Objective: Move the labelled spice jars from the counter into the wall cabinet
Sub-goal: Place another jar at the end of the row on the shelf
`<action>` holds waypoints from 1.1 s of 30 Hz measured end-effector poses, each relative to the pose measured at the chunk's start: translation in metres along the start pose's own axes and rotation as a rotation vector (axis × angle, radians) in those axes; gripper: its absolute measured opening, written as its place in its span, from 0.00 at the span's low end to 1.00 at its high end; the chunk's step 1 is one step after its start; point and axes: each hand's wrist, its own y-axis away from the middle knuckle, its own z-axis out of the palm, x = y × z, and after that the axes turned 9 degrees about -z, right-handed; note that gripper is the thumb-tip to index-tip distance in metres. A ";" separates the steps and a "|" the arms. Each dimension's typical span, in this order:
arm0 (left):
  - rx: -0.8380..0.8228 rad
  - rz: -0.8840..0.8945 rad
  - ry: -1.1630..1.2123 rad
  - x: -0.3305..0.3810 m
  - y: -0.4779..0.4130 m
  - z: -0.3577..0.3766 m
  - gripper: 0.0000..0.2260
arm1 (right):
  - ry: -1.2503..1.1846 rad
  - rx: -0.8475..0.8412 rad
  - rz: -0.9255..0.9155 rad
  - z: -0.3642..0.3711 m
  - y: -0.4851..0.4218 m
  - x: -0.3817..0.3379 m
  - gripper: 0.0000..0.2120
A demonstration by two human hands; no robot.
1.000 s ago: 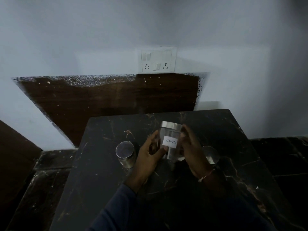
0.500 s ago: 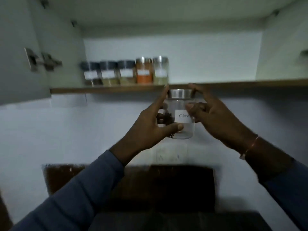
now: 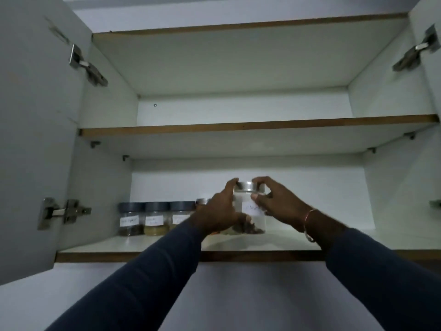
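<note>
the white wall cabinet (image 3: 105, 187) with both doors open now fills the view; half a second ago only its lower part showed, and one second ago the view was down on the dark counter. its lower white shelf (image 3: 334, 242) carries a row of small labelled jars with dark lids (image 3: 155, 218) on the left side. the clear glass jar with steel lid and white paper label (image 3: 250, 204), which half a second ago was below the brown front edge, is now inside the lower compartment, at the right end of that row. i cannot tell if its bottom already touches the shelf.

the left hand (image 3: 219, 211) and the right hand (image 3: 281, 204) both grip the jar, fingers curled round its sides and lid. i judge this jar is almost placed; two other jars were on the counter a second ago.

for room: right of the jar the shelf is bare up to the side wall, and the upper brown-edged shelf (image 3: 238, 126) is well above the lid. on the left side, a steel-lidded jar (image 3: 202, 201) stands just beside, partly hidden by the left hand.
</note>
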 end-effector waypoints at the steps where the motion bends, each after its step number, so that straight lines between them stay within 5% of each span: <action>1: -0.020 -0.011 -0.021 -0.006 -0.006 0.005 0.43 | 0.013 -0.016 0.019 0.002 -0.003 0.009 0.12; 9: -0.018 0.076 -0.503 -0.026 -0.054 0.024 0.29 | 0.096 -0.110 0.129 0.004 -0.040 0.065 0.13; 15: -0.020 0.073 -0.850 -0.028 -0.083 0.042 0.38 | 0.249 -0.160 0.190 0.001 -0.067 0.094 0.15; 33: 0.008 0.022 -0.533 -0.056 -0.090 0.052 0.32 | 0.445 -0.282 0.195 0.016 -0.099 0.126 0.19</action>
